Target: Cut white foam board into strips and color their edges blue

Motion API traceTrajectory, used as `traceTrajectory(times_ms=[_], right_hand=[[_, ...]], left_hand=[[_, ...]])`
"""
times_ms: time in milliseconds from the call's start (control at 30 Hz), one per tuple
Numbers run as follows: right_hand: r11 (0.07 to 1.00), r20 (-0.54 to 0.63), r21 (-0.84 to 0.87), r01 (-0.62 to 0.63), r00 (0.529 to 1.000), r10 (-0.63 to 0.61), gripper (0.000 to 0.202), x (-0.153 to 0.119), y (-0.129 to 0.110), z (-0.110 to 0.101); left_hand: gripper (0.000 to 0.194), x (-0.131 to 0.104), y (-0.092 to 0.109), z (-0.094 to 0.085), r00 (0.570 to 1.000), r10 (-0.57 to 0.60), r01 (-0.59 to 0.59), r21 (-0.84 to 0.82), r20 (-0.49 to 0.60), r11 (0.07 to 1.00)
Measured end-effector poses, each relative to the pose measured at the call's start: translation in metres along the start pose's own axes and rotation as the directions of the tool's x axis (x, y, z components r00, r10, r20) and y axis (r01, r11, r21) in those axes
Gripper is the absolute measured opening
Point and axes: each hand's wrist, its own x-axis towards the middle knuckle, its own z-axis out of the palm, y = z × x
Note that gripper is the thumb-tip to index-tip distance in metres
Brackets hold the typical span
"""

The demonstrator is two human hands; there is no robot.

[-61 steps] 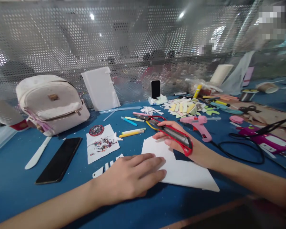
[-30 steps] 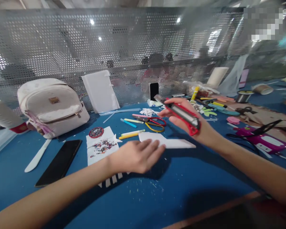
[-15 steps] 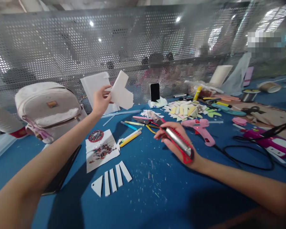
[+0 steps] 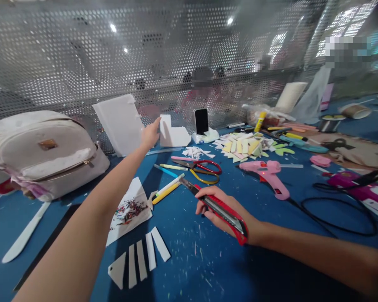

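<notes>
My left hand (image 4: 151,135) is stretched far forward, fingers straight, fingertips at the left edge of a white foam cutout (image 4: 174,133) that stands against the perforated metal screen (image 4: 66,63). Nearer me, my right hand (image 4: 220,212) rests low over the blue table (image 4: 208,268), closed around a red utility knife (image 4: 224,211). Its blade is out and points up-left toward the markers (image 4: 166,188). Several cut white foam strips (image 4: 141,256) lie side by side in front of me.
A white backpack (image 4: 40,151) sits at the left, a white foam sheet (image 4: 118,123) leaning beside it. Confetti-covered paper (image 4: 129,209), scissors (image 4: 203,166), a pink glue gun (image 4: 267,172) with black cable (image 4: 334,209), a propped phone (image 4: 201,121) and foam scraps (image 4: 245,144) crowd the table.
My left hand lifted the white cutout off the table and carried it forward to the screen, where it now stands. My right hand, still holding the knife, came back down toward me.
</notes>
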Motion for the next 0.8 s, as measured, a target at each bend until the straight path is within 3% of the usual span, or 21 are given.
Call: traceTrajectory(times_ms=[200, 333, 433, 600, 700, 800], right_hand=[[1.000, 0.023, -0.010, 0.016, 1.000, -0.016, 0.039, 0.000, 0.000, -0.001], [0.999, 0.031, -0.034, 0.037, 0.999, -0.036, 0.038, 0.001, 0.000, -0.002], [0.997, 0.051, -0.065, 0.042, 0.998, -0.038, 0.036, 0.000, -0.002, -0.003], [0.968, 0.104, -0.219, 0.123, 0.989, -0.102, 0.034, 0.002, -0.004, -0.011], [0.828, 0.234, -0.469, 0.307, 0.947, -0.218, 0.033, 0.009, -0.004, -0.024], [0.484, 0.490, -0.672, 0.560, 0.827, -0.276, 0.036, 0.016, -0.006, -0.038]], left_hand=[[0.038, -0.005, 0.004, 0.004, 0.997, -0.075, 0.076, -0.053, 0.021, 0.996], [0.036, -0.020, 0.017, -0.008, 0.993, -0.097, 0.108, -0.158, 0.073, 0.982], [0.035, -0.051, 0.028, -0.026, 0.988, -0.079, 0.108, -0.227, 0.133, 0.968], [0.027, -0.130, 0.051, -0.065, 0.975, -0.046, 0.104, -0.265, 0.217, 0.959], [0.035, -0.181, 0.070, -0.095, 0.967, -0.018, 0.086, -0.261, 0.255, 0.961], [0.047, -0.225, 0.086, -0.124, 0.954, 0.049, 0.027, -0.246, 0.296, 0.969]])
